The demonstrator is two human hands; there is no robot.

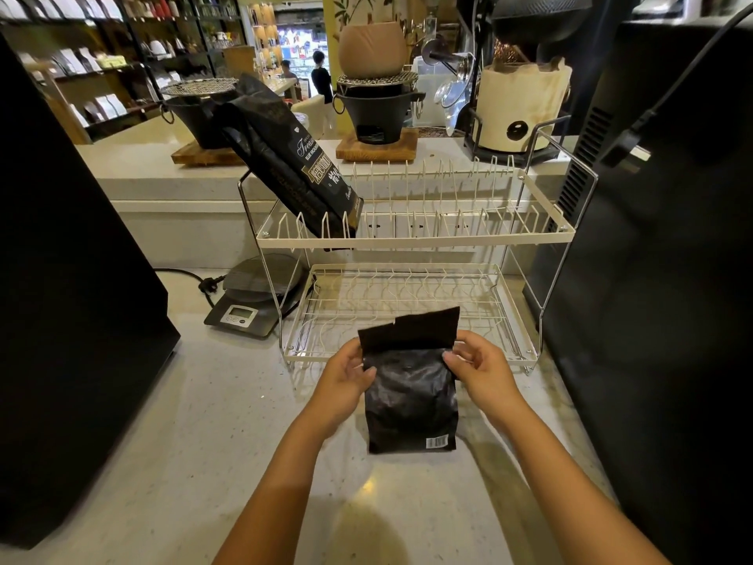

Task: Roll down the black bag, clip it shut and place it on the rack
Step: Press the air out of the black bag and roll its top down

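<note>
A small black bag (411, 401) stands on the pale counter just in front of the rack, its flat top flap upright and unrolled, a barcode at its lower right. My left hand (346, 377) grips its left edge near the top. My right hand (476, 364) pinches the right edge at the same height. The white two-tier wire rack (415, 238) stands right behind the bag. A larger black printed bag (281, 157) leans to the left in the upper tier's left end. No clip shows in view.
A digital scale (248, 303) sits left of the rack's lower tier (505, 316), with a plug and cord beside it. Large black machines flank the counter on the left (61, 299) and right (652, 279). Black stoves on wooden boards stand on the raised ledge behind.
</note>
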